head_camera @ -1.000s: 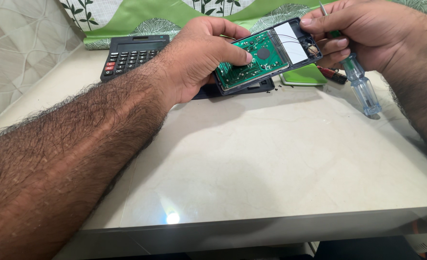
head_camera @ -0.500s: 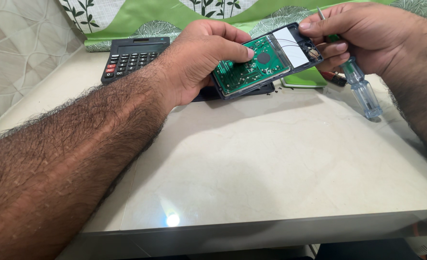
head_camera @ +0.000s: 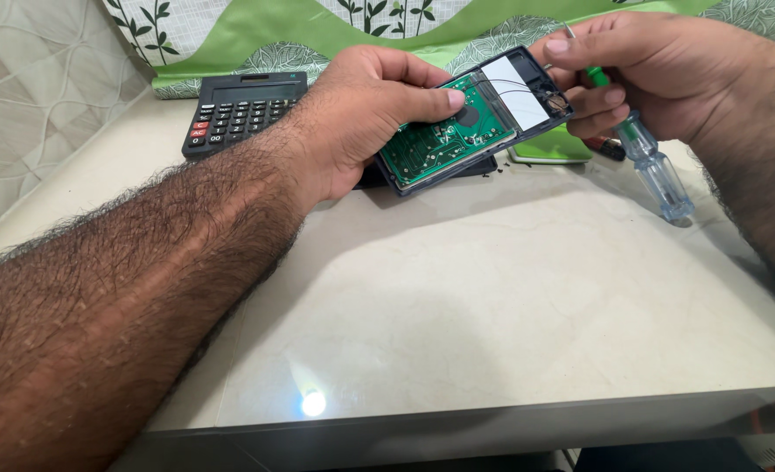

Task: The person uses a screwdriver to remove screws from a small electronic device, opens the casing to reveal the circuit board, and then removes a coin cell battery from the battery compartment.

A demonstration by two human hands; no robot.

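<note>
1. We find the opened calculator half (head_camera: 470,122), a dark shell with a green circuit board and a white panel inside, held tilted above the far part of the table (head_camera: 510,306), clear of its surface.
2. The left hand (head_camera: 361,114) clamps the shell's near-left end, thumb laid on the green board, remaining fingers curled underneath.
3. The right hand (head_camera: 658,74) meets the shell's far-right end, thumb over its top corner, fingers folded under. The same hand grips a screwdriver (head_camera: 645,157) with a green and clear handle, handle end pointing down toward the table's right edge.
4. A second, intact black calculator (head_camera: 239,109) lies flat near the table's far-left corner, well apart from both hands.
5. A dark part lies on the table beneath the held shell; we cannot identify it.
6. The screwdriver tip is largely hidden behind the right hand. A small green item behind the shell is partly covered and unclear.
</note>
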